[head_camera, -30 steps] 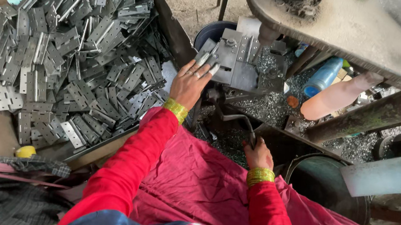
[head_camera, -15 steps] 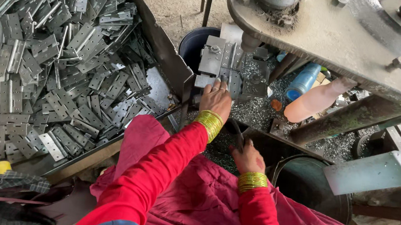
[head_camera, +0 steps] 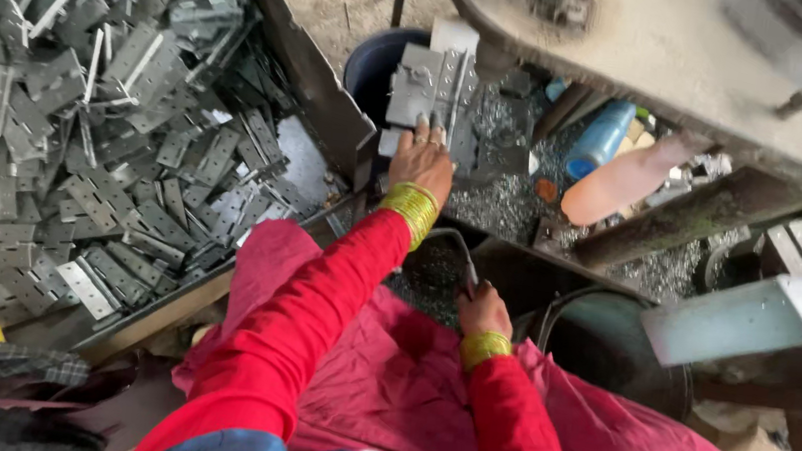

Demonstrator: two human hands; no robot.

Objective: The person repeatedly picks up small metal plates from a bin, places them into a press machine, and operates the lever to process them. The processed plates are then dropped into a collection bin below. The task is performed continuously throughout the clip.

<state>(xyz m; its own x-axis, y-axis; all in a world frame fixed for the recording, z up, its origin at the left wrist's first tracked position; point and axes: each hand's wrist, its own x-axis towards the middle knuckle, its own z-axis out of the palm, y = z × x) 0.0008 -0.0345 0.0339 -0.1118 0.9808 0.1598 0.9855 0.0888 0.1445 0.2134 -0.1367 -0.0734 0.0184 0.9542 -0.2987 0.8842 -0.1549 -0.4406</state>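
Note:
My left hand (head_camera: 421,160) reaches forward with its fingertips pressing on a grey metal hinge (head_camera: 434,88) that lies on the machine's jig under the press table (head_camera: 642,52). Yellow bangles ring both wrists over red sleeves. My right hand (head_camera: 482,307) sits lower, closed around a curved metal lever handle (head_camera: 457,247) near my lap. Metal shavings (head_camera: 499,202) cover the bed around the jig.
A big open box (head_camera: 330,97) at the left holds a heap of several grey hinges (head_camera: 81,119). A blue bottle (head_camera: 600,137) and an orange bottle (head_camera: 627,181) lie under the press table. A dark bucket (head_camera: 371,66) stands behind the jig. Pink cloth (head_camera: 382,395) covers my lap.
My left hand has moved forward and up onto the hinge on the jig. The view has shifted closer to the machine. My right hand stays on the lever.

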